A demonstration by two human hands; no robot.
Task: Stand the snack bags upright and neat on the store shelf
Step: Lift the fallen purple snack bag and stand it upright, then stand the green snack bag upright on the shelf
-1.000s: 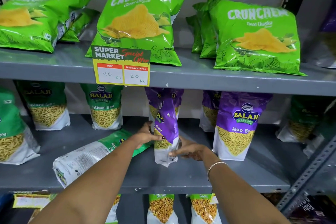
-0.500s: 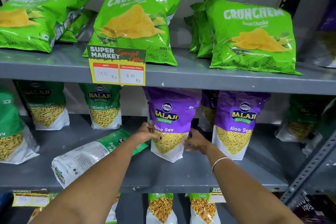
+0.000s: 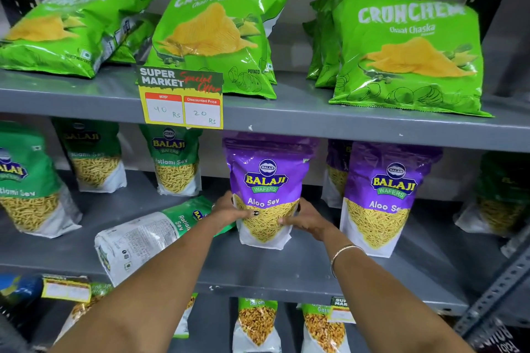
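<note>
A purple Aloo Sev bag stands upright on the grey middle shelf, front facing me. My left hand grips its lower left side and my right hand its lower right side. To its right stands a second purple Aloo Sev bag, upright. A green Ratlami Sev bag lies on its side, back panel up, just left of my left forearm. More green Ratlami Sev bags stand upright behind and to the left.
Green Crunchem chip bags lean on the top shelf; one at the left lies flat. A price tag hangs off the top shelf edge. Other bags stand on the bottom shelf. A perforated metal upright runs at right.
The purple Aloo Sev bag was turned from edge-on to front-facing and set upright on the shelf. Both hands slid to its lower sides.
</note>
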